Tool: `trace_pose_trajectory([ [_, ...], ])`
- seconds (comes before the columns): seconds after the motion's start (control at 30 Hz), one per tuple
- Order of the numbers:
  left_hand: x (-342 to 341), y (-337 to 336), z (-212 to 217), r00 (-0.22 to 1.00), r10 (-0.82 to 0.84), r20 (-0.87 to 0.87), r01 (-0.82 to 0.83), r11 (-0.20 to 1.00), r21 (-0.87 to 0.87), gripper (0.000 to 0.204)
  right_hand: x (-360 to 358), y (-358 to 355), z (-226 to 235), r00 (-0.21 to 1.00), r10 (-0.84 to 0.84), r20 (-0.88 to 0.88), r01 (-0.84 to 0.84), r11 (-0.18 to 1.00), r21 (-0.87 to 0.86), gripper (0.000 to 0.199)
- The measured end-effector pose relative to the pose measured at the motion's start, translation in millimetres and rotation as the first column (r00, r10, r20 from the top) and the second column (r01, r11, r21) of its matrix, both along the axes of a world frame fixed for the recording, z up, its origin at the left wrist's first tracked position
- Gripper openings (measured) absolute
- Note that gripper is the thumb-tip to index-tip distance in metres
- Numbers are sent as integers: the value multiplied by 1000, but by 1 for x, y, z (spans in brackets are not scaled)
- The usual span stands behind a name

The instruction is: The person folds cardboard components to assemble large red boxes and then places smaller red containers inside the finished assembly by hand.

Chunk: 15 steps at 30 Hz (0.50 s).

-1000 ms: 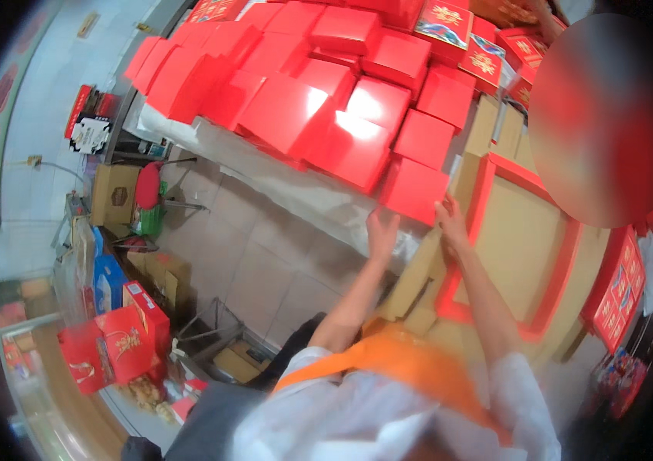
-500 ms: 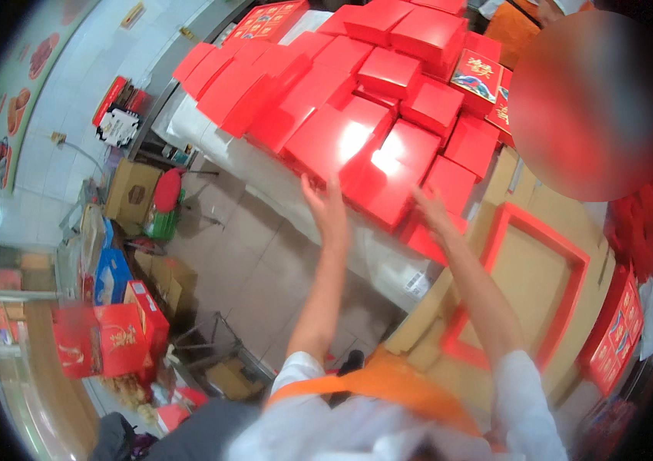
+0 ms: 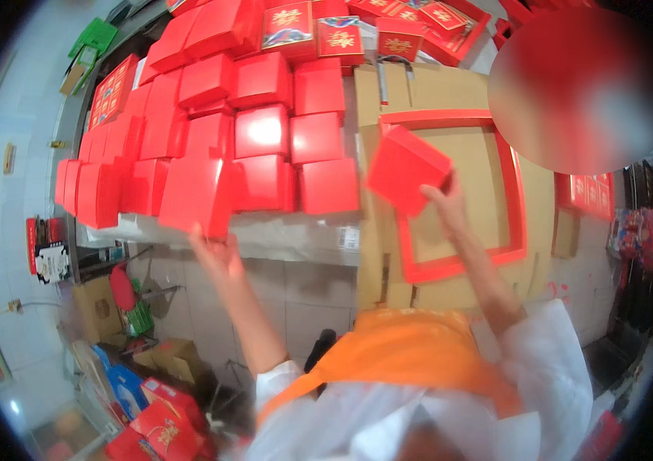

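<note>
My right hand (image 3: 446,201) grips a plain red box (image 3: 408,169) by its near right corner. It is tilted above the left side of a red rectangular frame (image 3: 461,270), whose middle shows brown cardboard. At the front edge of the piled boxes, my left hand (image 3: 220,255) has its fingers closed at the lower edge of another red box (image 3: 194,192). That box juts out past the pile's front edge, and part of my grip is hidden behind it. Many similar red boxes (image 3: 325,138) are stacked closely on the table beyond my left hand.
Brown cardboard (image 3: 378,253) covers the right-hand work surface. Patterned red boxes (image 3: 288,24) stand at the far side, beside a red tray (image 3: 468,46) of more boxes. Red gift bags and boxes (image 3: 166,426) sit low at the left. A blurred round patch hides the upper right.
My view has turned right. My right hand has moved from the pile to the red frame and now carries a red box. My left hand has closed on a box at the pile's edge.
</note>
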<state>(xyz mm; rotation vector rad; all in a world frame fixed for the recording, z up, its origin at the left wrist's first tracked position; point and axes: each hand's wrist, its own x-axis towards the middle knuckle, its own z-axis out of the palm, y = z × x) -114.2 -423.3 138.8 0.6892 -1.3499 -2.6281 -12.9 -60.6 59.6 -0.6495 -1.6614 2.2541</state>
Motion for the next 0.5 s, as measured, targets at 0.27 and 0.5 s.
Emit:
trace_pose_trajectory([
  [0.27,98,134,-39,916,-364,167,357,931,71,34,82,122,-78,943,6,334,-333,-36,942,71],
  [0.5,145,235,-86,764,-568,308,559,820,124,29,166,115,-109,910,-52,411,-187,834,519,58],
])
